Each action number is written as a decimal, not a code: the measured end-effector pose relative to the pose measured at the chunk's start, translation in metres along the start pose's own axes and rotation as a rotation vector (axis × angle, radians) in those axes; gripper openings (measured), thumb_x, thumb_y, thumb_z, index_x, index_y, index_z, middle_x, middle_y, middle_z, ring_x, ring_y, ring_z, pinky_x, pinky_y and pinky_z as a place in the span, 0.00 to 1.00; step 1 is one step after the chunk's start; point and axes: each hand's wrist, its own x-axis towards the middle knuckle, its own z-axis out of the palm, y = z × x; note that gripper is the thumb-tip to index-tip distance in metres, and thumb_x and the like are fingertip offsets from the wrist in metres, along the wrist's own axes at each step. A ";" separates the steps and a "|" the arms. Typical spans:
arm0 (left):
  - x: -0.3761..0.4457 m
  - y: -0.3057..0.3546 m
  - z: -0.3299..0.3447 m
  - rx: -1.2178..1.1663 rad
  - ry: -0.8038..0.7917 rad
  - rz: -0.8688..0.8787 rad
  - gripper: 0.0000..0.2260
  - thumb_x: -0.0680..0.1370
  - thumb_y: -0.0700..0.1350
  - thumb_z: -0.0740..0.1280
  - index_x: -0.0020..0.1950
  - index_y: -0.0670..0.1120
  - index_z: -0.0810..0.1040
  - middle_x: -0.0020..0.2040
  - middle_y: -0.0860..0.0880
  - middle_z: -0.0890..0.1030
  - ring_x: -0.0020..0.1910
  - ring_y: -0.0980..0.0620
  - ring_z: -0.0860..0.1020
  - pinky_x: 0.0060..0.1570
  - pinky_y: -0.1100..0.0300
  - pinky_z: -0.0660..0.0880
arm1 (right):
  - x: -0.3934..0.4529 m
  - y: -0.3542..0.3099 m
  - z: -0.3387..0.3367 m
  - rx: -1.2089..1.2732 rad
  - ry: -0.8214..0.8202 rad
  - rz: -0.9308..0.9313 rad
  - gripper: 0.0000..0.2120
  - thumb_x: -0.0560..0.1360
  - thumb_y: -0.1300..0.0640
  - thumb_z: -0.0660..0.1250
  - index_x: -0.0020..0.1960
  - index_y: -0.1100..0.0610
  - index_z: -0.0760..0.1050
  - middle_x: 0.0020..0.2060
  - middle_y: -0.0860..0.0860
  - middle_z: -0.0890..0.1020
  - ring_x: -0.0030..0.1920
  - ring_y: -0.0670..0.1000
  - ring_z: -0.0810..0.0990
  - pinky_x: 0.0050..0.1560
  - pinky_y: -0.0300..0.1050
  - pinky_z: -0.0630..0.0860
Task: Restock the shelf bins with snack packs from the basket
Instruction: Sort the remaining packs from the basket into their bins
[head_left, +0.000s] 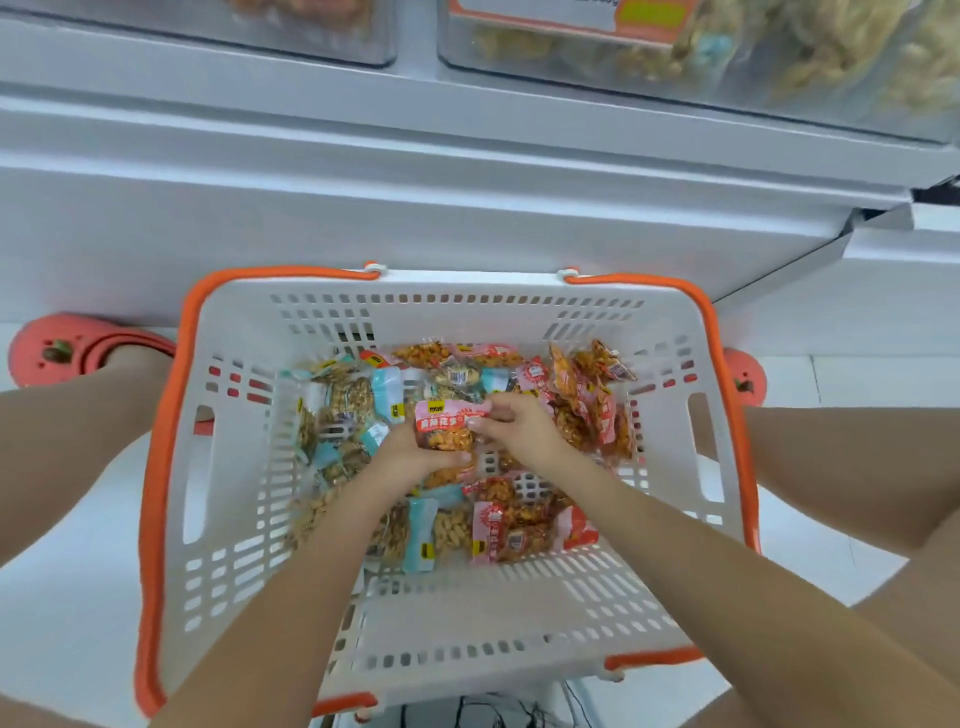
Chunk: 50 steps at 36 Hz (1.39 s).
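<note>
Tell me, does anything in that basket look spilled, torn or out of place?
Nothing stands out. The snack packs lie in a loose jumble on the floor of the basket, blue ones mostly left, pink ones right, none visibly torn. Both hands, left and right, hold one pink pack.

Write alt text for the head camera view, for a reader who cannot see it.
Both hands reach into a white basket with orange handles: the left hand and right hand together grip a pink-labelled snack pack above a loose pile of pink and blue packs. Beyond the basket stands a white shelf with clear bins of snacks.
</note>
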 end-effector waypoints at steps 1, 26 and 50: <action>0.000 -0.002 -0.001 0.004 -0.043 -0.013 0.19 0.68 0.43 0.78 0.55 0.49 0.78 0.50 0.51 0.82 0.51 0.51 0.80 0.53 0.56 0.76 | -0.001 -0.005 0.000 0.060 -0.034 0.033 0.06 0.75 0.61 0.70 0.40 0.58 0.76 0.34 0.55 0.80 0.38 0.54 0.81 0.44 0.51 0.83; -0.029 -0.004 -0.022 -0.175 0.161 -0.098 0.38 0.74 0.47 0.74 0.77 0.45 0.57 0.76 0.44 0.62 0.73 0.43 0.63 0.67 0.49 0.64 | -0.003 0.006 -0.026 -1.065 0.023 -0.143 0.09 0.76 0.63 0.67 0.56 0.57 0.75 0.55 0.53 0.73 0.52 0.54 0.76 0.38 0.42 0.68; -0.152 0.145 -0.040 -0.114 -0.121 0.446 0.09 0.76 0.45 0.68 0.56 0.47 0.77 0.47 0.46 0.83 0.44 0.48 0.82 0.50 0.45 0.79 | -0.128 -0.233 -0.140 -0.553 -0.621 -0.507 0.07 0.74 0.54 0.69 0.43 0.41 0.78 0.32 0.57 0.65 0.34 0.53 0.64 0.36 0.46 0.64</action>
